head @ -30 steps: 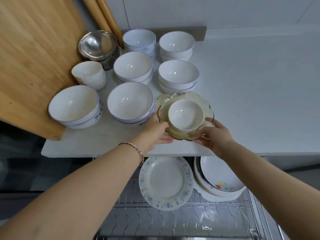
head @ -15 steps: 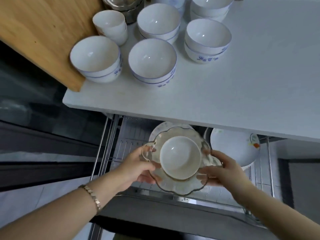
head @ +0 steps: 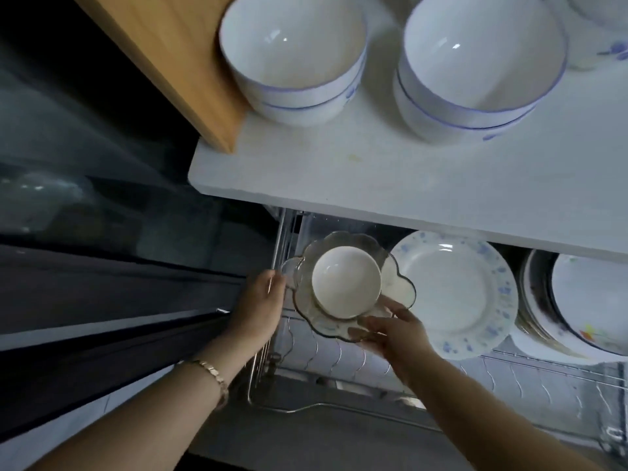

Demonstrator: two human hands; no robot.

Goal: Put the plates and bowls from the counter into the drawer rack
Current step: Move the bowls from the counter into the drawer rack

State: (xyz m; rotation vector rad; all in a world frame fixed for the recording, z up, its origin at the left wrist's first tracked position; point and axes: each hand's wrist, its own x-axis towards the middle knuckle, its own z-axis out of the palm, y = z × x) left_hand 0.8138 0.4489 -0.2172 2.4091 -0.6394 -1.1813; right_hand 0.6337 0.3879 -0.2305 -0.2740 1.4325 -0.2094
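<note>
A scalloped glass dish [head: 397, 287] with a small white bowl [head: 346, 285] inside it hangs over the left end of the wire drawer rack [head: 339, 355]. My left hand [head: 260, 302] grips the dish's left handle. My right hand [head: 396, 329] holds its near right edge from below. Two stacks of white bowls with blue rims [head: 295, 52] [head: 475, 62] stand on the white counter [head: 390, 171] above.
A blue-speckled plate [head: 452, 294] stands in the rack right of the dish, and more plates [head: 577, 304] lean at the far right. A wooden board [head: 176, 62] rests at the counter's left. Dark cabinet fronts lie to the left.
Both hands have carried the glass dish with its bowl from the counter edge down into the left end of the drawer rack. The camera has moved lower and closer.
</note>
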